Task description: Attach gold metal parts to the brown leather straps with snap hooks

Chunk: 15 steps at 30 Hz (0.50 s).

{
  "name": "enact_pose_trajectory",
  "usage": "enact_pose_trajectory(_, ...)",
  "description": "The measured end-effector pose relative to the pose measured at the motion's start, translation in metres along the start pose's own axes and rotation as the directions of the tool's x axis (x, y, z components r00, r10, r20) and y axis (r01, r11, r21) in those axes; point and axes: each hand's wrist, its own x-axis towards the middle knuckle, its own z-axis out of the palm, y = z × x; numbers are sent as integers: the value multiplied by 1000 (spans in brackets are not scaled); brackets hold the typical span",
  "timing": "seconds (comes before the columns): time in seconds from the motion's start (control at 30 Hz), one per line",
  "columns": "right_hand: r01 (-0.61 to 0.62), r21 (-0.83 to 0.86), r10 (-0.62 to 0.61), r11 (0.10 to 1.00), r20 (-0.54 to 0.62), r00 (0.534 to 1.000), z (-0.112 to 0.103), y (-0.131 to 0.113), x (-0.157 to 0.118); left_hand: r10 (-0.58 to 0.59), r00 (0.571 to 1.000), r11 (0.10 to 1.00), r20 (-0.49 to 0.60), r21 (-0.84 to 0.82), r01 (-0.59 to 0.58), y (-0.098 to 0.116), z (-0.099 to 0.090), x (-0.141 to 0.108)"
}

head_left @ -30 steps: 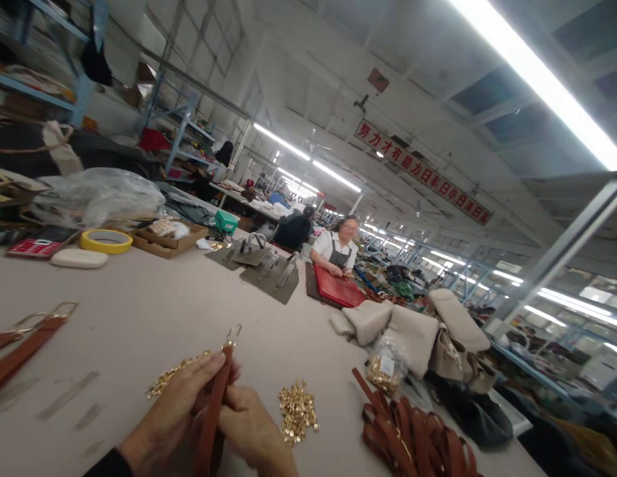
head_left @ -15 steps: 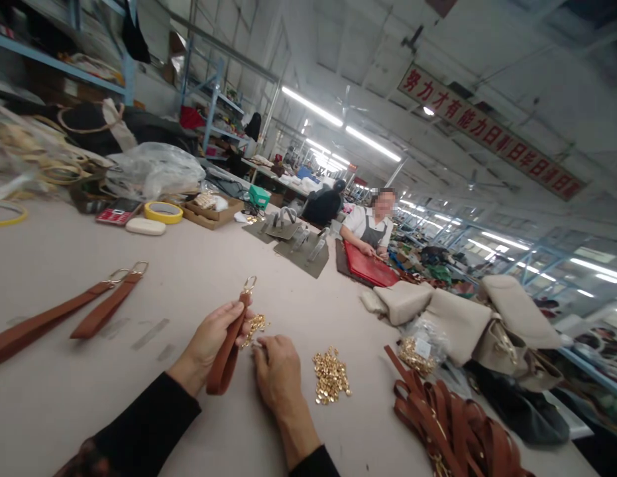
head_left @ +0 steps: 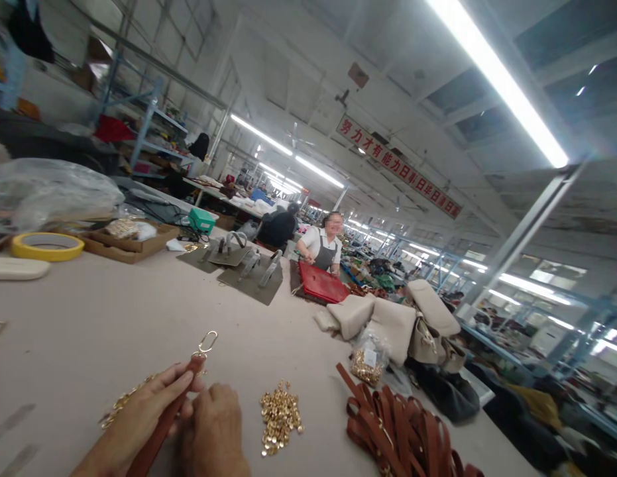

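My left hand (head_left: 142,414) is closed around a brown leather wrist strap (head_left: 159,430), with its gold ring clip (head_left: 207,342) sticking up past the fingertips. Right beside it, my right hand (head_left: 216,424) is curled with its fingertips against the strap just below the clip. Whatever those fingers pinch is hidden. A small heap of gold metal fittings (head_left: 120,401) shows partly behind my left hand. To the right of my right hand lies a pile of small gold studs (head_left: 281,414).
A bundle of brown leather straps (head_left: 402,430) lies at right, near a plastic bag of gold parts (head_left: 368,364) and beige bags (head_left: 392,328). Grey panels with handles (head_left: 251,275) lie farther back. Yellow tape (head_left: 47,246) and a cardboard box (head_left: 129,245) are at left. A co-worker (head_left: 322,245) handles a red bag (head_left: 321,283).
The camera has swung right and up, so the table things sit farther left. My right hand has come from the table beside the fittings up to the strap in my left hand.
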Motion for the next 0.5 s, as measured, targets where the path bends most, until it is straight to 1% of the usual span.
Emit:
enact_pose_trajectory(0.13, 29, -22, -28, 999, 49, 998, -3, 8, -2, 38, 999, 999, -39, 34, -36, -3, -1, 2)
enact_pose_trajectory(0.23, 47, -14, -45, 999, 91, 995, -6, 10, -2, 41, 998, 999, -43, 32, -40, -9, -1, 5)
enact_pose_trajectory(0.4, -5, 52, 1, 999, 72, 997, -14, 14, -4, 60, 998, 997, -13, 45, -59, -11, -1, 5)
enact_pose_trajectory(0.5, -15, 46, 11, 999, 94, 996, -14, 15, -4, 64, 998, 997, -6, 51, -64, -10, 0, 4)
